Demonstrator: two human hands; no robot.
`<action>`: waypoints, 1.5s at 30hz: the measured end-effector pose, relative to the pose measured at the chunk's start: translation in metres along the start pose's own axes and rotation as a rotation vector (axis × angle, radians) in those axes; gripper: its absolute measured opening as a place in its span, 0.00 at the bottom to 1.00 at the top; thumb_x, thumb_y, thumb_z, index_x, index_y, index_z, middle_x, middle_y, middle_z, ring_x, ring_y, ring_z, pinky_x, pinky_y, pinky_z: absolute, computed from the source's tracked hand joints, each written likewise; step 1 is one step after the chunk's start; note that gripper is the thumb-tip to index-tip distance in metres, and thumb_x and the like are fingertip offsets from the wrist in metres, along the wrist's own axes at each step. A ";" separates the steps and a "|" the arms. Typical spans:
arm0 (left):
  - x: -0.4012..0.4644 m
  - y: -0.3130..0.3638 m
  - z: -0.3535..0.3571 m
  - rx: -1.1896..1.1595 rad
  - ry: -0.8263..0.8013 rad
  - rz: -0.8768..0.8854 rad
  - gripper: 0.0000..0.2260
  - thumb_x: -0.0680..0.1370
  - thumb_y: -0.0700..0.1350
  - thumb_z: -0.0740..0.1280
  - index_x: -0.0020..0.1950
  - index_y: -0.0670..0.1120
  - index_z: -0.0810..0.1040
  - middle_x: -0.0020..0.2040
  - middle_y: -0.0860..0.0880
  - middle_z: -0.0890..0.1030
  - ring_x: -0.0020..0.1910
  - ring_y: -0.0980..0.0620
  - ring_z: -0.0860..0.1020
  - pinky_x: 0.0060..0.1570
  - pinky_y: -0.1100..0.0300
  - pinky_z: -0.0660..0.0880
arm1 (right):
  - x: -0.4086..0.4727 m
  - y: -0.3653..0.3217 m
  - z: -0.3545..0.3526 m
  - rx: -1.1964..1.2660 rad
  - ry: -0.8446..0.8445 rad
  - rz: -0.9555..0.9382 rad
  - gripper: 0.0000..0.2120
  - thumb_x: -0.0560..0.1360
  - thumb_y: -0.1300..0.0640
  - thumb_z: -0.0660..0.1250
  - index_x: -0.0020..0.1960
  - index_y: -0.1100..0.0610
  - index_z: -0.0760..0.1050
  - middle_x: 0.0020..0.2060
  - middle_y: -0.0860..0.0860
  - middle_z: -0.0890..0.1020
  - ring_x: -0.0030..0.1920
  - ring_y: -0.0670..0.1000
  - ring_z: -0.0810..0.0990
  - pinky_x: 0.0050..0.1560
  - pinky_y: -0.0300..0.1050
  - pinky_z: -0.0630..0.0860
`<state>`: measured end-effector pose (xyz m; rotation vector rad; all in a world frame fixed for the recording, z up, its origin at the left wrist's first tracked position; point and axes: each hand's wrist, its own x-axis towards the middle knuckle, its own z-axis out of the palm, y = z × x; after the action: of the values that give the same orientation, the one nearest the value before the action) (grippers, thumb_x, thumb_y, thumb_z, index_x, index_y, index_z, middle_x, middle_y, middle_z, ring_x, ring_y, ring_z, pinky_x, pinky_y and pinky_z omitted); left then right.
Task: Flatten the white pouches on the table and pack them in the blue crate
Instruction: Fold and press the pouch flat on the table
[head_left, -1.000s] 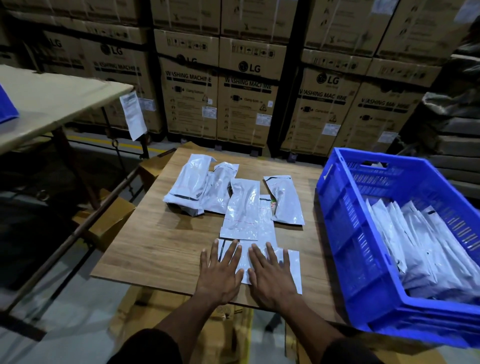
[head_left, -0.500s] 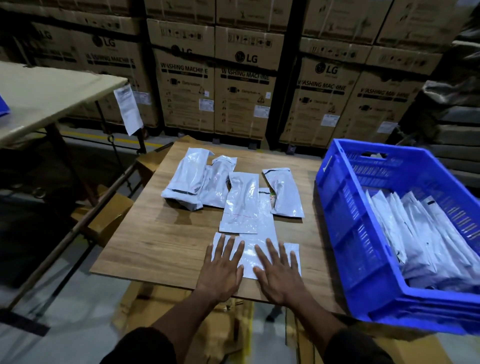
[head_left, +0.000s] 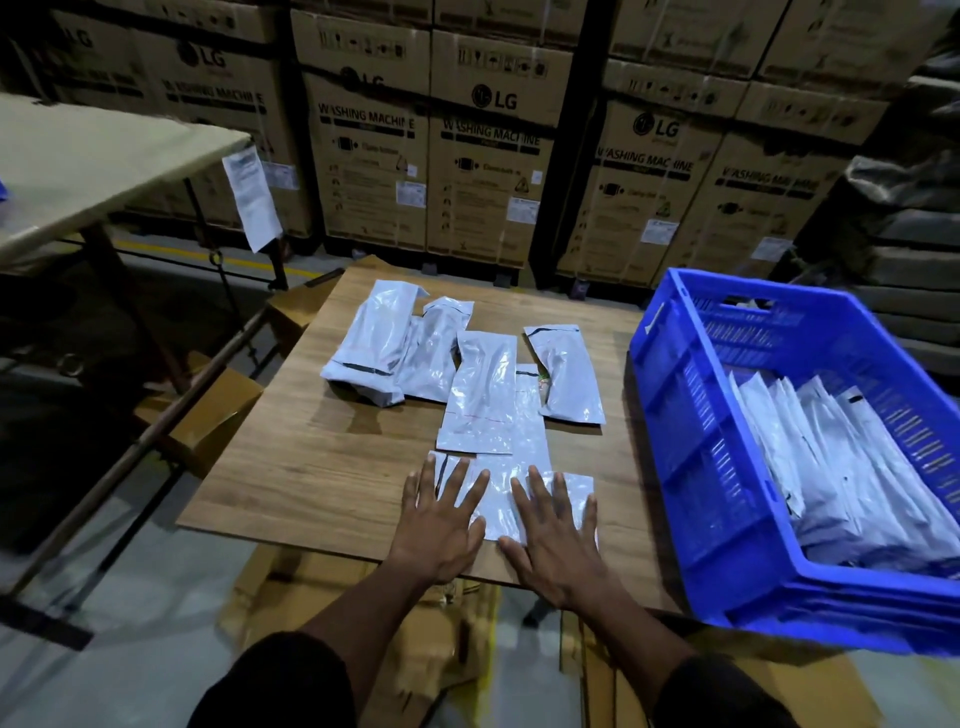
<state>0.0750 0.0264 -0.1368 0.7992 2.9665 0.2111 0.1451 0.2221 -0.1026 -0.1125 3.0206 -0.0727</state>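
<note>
Both hands lie flat on a white pouch (head_left: 500, 499) at the near edge of the wooden desk (head_left: 311, 467): left hand (head_left: 439, 525) and right hand (head_left: 553, 540) side by side, fingers straight and spread, gripping nothing. More white pouches (head_left: 480, 395) lie loose farther back. The blue crate (head_left: 691, 467) stands just right, packed pouches (head_left: 831, 467) inside.

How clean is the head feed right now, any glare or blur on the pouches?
Head view: dim overall; glare streaks on the pouch under both flat hands, left hand and right hand; blue crate edges bow from wide-angle distortion; stacked cartons slightly soft.
</note>
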 end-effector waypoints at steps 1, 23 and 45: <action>0.001 -0.001 0.000 0.001 -0.006 0.008 0.30 0.80 0.60 0.54 0.82 0.57 0.58 0.81 0.47 0.62 0.79 0.32 0.56 0.72 0.33 0.54 | -0.003 0.001 -0.001 -0.017 0.038 -0.035 0.36 0.79 0.33 0.50 0.81 0.48 0.49 0.81 0.51 0.46 0.80 0.58 0.43 0.72 0.70 0.43; -0.014 0.006 -0.033 0.121 0.040 0.075 0.32 0.65 0.45 0.79 0.69 0.49 0.78 0.71 0.46 0.77 0.73 0.41 0.71 0.69 0.35 0.57 | -0.005 0.011 -0.036 -0.063 0.317 -0.251 0.15 0.75 0.50 0.54 0.55 0.53 0.76 0.67 0.51 0.74 0.72 0.60 0.68 0.66 0.68 0.68; -0.030 -0.006 -0.059 -0.105 0.242 0.116 0.32 0.82 0.55 0.59 0.83 0.47 0.53 0.84 0.44 0.48 0.82 0.42 0.50 0.74 0.36 0.58 | 0.046 0.032 -0.142 0.785 -0.307 -0.165 0.17 0.66 0.72 0.64 0.43 0.55 0.86 0.39 0.47 0.87 0.38 0.49 0.83 0.40 0.40 0.78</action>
<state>0.0925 -0.0003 -0.0783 0.9985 3.0985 0.4995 0.0804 0.2571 0.0309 -0.2631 2.4572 -1.1110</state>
